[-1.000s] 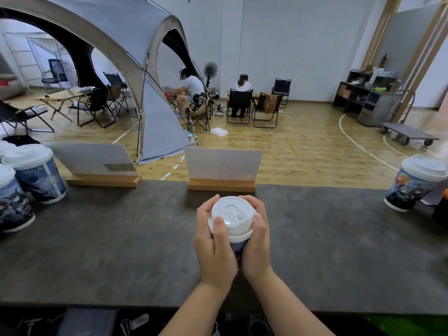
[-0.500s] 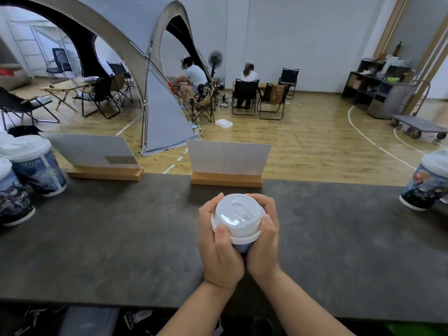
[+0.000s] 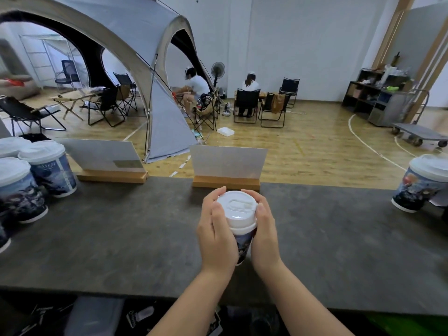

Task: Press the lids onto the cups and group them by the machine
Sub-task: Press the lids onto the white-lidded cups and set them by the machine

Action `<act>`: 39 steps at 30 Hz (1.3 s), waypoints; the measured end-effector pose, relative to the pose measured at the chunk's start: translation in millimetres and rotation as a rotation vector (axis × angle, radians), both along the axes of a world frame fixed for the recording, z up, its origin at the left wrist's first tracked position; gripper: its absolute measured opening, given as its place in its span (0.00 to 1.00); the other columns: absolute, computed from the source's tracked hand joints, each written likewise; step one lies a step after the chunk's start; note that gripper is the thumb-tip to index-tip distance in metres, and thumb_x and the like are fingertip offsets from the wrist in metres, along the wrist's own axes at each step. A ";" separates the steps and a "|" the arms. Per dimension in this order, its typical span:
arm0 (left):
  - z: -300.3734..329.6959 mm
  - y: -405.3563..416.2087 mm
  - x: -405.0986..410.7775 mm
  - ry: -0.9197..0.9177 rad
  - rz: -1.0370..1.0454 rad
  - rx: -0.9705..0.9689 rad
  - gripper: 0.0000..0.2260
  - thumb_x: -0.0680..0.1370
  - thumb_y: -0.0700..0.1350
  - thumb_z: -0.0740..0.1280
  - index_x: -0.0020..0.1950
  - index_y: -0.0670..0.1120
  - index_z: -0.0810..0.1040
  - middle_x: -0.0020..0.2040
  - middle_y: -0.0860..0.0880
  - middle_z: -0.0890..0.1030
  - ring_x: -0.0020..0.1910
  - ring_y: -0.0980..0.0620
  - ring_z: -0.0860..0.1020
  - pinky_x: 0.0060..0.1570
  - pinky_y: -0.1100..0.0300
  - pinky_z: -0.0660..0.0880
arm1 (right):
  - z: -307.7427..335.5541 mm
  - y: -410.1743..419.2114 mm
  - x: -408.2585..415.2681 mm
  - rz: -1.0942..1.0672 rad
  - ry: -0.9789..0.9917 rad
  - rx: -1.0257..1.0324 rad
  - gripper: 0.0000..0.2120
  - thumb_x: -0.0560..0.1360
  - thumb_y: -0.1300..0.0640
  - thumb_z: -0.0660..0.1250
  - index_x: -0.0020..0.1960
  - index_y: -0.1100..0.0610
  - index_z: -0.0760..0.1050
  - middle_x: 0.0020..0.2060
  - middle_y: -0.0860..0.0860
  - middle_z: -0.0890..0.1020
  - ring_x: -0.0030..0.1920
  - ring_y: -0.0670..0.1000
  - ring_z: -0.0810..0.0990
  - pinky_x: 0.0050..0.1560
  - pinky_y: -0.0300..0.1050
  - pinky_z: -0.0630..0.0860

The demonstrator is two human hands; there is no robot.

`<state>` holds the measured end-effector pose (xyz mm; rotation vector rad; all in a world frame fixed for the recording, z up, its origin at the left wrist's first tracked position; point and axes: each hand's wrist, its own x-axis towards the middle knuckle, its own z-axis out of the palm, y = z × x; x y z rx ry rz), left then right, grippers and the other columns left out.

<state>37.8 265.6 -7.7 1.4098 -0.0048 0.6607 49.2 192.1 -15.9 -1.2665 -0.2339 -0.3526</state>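
Note:
A dark printed paper cup [image 3: 243, 246] with a white lid [image 3: 237, 209] on top stands in the middle of the dark grey counter [image 3: 121, 238]. My left hand [image 3: 215, 231] and my right hand [image 3: 265, 234] wrap its two sides, thumbs and fingertips against the lid's rim. Several lidded cups [image 3: 48, 166] of the same print are grouped at the counter's left edge. One more lidded cup [image 3: 421, 183] stands alone at the far right. No machine is in view.
Two white sign cards in wooden bases [image 3: 109, 161] [image 3: 226, 166] stand along the counter's far edge. Beyond lie a wooden floor, a grey tent [image 3: 145, 44], folding chairs and two seated people [image 3: 249, 86]. A flat trolley [image 3: 419, 135] stands at the right.
The view has tilted up and shifted slightly. My thumbs have slid off the lid's top to its sides, and more of the cup's wall shows between my hands.

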 end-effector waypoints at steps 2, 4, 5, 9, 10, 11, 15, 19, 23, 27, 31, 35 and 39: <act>-5.9 -6.5 -1.2 -0.034 0.039 -0.047 0.17 0.81 0.49 0.51 0.62 0.51 0.76 0.54 0.55 0.82 0.56 0.52 0.80 0.53 0.52 0.79 | -1.3 7.3 -1.7 -0.034 -0.004 0.039 0.19 0.77 0.47 0.55 0.59 0.58 0.73 0.52 0.58 0.82 0.52 0.55 0.82 0.50 0.46 0.79; -11.7 -9.1 -0.2 -0.080 0.079 -0.073 0.18 0.81 0.51 0.51 0.62 0.48 0.76 0.56 0.50 0.82 0.57 0.47 0.80 0.54 0.43 0.79 | -1.8 11.4 -0.8 -0.063 -0.019 0.029 0.20 0.76 0.44 0.54 0.58 0.56 0.73 0.51 0.57 0.81 0.52 0.56 0.81 0.49 0.48 0.79; -14.3 -9.3 1.5 -0.101 0.092 -0.071 0.18 0.81 0.51 0.51 0.62 0.47 0.75 0.56 0.48 0.82 0.57 0.45 0.80 0.53 0.40 0.78 | -2.1 12.2 0.3 -0.071 -0.027 0.017 0.20 0.76 0.43 0.54 0.57 0.55 0.74 0.51 0.57 0.81 0.51 0.57 0.81 0.49 0.48 0.79; -16.9 -9.3 6.0 -0.147 0.113 -0.075 0.17 0.80 0.50 0.51 0.60 0.46 0.75 0.53 0.49 0.82 0.53 0.46 0.81 0.48 0.46 0.80 | -5.4 12.5 6.4 -0.085 -0.048 -0.003 0.19 0.76 0.44 0.53 0.57 0.55 0.74 0.49 0.56 0.81 0.50 0.58 0.81 0.47 0.52 0.80; -17.0 -9.9 6.4 -0.151 0.114 -0.078 0.18 0.80 0.51 0.51 0.60 0.47 0.75 0.52 0.51 0.82 0.52 0.47 0.82 0.47 0.50 0.80 | -6.6 12.3 7.1 -0.081 -0.054 0.001 0.19 0.76 0.45 0.52 0.56 0.53 0.74 0.49 0.57 0.81 0.50 0.59 0.81 0.47 0.53 0.80; -17.1 -10.4 6.4 -0.151 0.114 -0.081 0.18 0.79 0.52 0.51 0.60 0.47 0.75 0.52 0.52 0.82 0.52 0.47 0.82 0.47 0.53 0.80 | -6.8 12.3 7.2 -0.075 -0.058 0.010 0.18 0.76 0.45 0.52 0.56 0.53 0.74 0.49 0.57 0.81 0.50 0.59 0.81 0.47 0.53 0.80; -16.3 -10.4 6.0 -0.140 0.103 -0.106 0.20 0.78 0.53 0.51 0.60 0.47 0.76 0.53 0.50 0.83 0.53 0.48 0.82 0.49 0.51 0.79 | -9.0 11.0 7.7 -0.063 -0.074 0.034 0.20 0.74 0.45 0.53 0.56 0.57 0.74 0.48 0.57 0.82 0.48 0.55 0.82 0.44 0.45 0.79; -14.5 -8.5 2.4 -0.108 0.088 -0.048 0.19 0.79 0.54 0.50 0.60 0.50 0.76 0.53 0.52 0.82 0.53 0.47 0.82 0.50 0.47 0.80 | -9.2 12.0 7.8 -0.051 -0.078 0.068 0.18 0.76 0.47 0.53 0.56 0.57 0.73 0.48 0.55 0.83 0.47 0.54 0.83 0.43 0.44 0.80; -12.5 -0.2 -1.4 0.023 0.082 -0.015 0.17 0.80 0.57 0.50 0.65 0.61 0.71 0.59 0.57 0.80 0.60 0.51 0.79 0.59 0.46 0.77 | -9.3 17.0 15.9 -0.031 -0.042 0.112 0.16 0.75 0.53 0.51 0.54 0.53 0.75 0.47 0.51 0.83 0.48 0.52 0.82 0.44 0.43 0.80; -14.9 19.4 -6.1 0.034 0.153 -0.050 0.18 0.81 0.55 0.49 0.70 0.57 0.62 0.60 0.63 0.77 0.62 0.60 0.76 0.63 0.58 0.73 | 2.2 44.7 23.6 0.039 -0.035 0.100 0.15 0.75 0.52 0.51 0.53 0.51 0.74 0.48 0.51 0.81 0.48 0.46 0.81 0.43 0.36 0.78; -20.2 60.3 -16.4 0.012 0.256 -0.027 0.13 0.80 0.50 0.54 0.64 0.56 0.68 0.58 0.61 0.77 0.60 0.61 0.76 0.60 0.63 0.73 | 16.3 91.9 32.5 0.138 -0.059 0.083 0.15 0.76 0.50 0.52 0.55 0.52 0.73 0.48 0.50 0.80 0.47 0.43 0.81 0.44 0.36 0.77; -21.5 128.2 -18.1 0.037 0.204 0.071 0.23 0.76 0.45 0.68 0.69 0.59 0.67 0.63 0.65 0.76 0.66 0.62 0.74 0.62 0.66 0.72 | 21.1 151.7 49.3 0.227 -0.026 0.021 0.24 0.71 0.39 0.54 0.60 0.53 0.69 0.52 0.52 0.79 0.52 0.46 0.80 0.48 0.39 0.78; -11.4 208.0 -2.4 0.075 0.186 0.178 0.31 0.71 0.38 0.77 0.66 0.59 0.68 0.63 0.62 0.76 0.61 0.67 0.75 0.58 0.70 0.73 | 26.9 211.8 65.2 0.322 0.038 -0.009 0.21 0.72 0.38 0.55 0.55 0.52 0.69 0.52 0.54 0.79 0.47 0.39 0.80 0.45 0.33 0.76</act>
